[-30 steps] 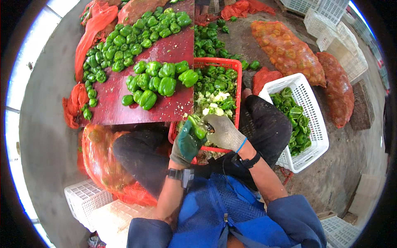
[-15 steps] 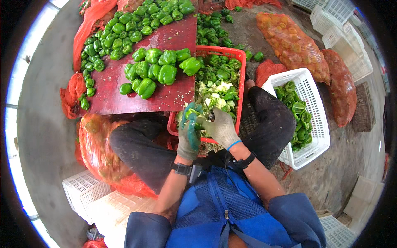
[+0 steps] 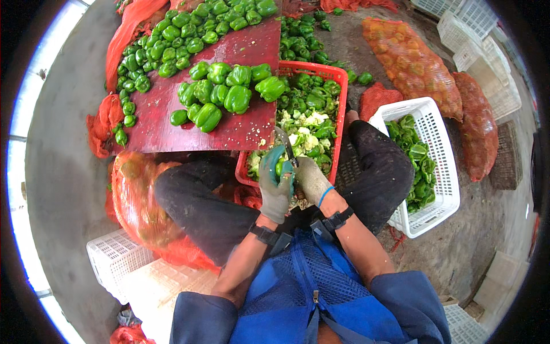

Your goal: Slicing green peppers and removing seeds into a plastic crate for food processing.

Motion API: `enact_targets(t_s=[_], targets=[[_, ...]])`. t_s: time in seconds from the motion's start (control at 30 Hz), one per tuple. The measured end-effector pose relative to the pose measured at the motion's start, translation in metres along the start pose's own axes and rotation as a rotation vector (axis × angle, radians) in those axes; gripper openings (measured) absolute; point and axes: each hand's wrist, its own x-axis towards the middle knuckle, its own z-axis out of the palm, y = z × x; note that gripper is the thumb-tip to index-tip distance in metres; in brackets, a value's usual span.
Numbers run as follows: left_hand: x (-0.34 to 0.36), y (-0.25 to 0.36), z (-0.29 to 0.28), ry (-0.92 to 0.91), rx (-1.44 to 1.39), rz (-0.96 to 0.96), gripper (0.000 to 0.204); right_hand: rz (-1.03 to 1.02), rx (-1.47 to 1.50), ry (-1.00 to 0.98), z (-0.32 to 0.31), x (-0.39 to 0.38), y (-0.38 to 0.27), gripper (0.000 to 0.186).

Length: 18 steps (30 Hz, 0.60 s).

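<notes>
Left hand in a grey knit glove with teal coating (image 3: 276, 186) is curled round a glossy green bell pepper (image 3: 279, 167); right hand in a plain pale-grey knit glove with blue cuff edge (image 3: 313, 180) is closed on a slim, dark, curved-bladed knife (image 3: 291, 151), grip mostly hidden. The pepper sits at the near end of the red plastic crate (image 3: 344, 114), which holds green pepper pieces and pale cores (image 3: 306, 137), just off the near right corner of the red-topped counter (image 3: 154, 127). Doing this well, my read: firm but light squeeze — the wall is likely hollow and could crack — with left thumb and fingertips clear of the edge, short controlled strokes, right hand braced near the left, all low over the crate so bits drop in. Wet skin may slip, so turn the pepper rather than reaching round with the blade. Orientation: visible strip of pepper runs roughly away from the body, but the glove covers most of it — can't tell its true long axis or which way the stem end faces. Knife's long axis runs away from the body, leaning left, tip curving toward the counter; blade-to-pepper contact unclear.
</notes>
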Motion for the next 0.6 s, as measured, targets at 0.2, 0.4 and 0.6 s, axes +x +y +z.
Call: enact_targets(t_s=[0.2, 0.4, 0.6], targets=[[0.004, 0.006, 0.007, -0.037, 0.348, 0.149, 0.044, -0.252, -0.071, 0.058, 0.005, 0.006, 0.011, 0.018], [0.004, -0.007, 0.011, -0.018, 0.371, 0.107, 0.044, -0.395, -0.802, 0.017, 0.016, 0.029, 0.027, 0.02], [0.001, 0.0, -0.006, 0.012, 0.052, -0.183, 0.038, -0.767, -1.28, 0.069, -0.009, -0.003, -0.02, 0.025]])
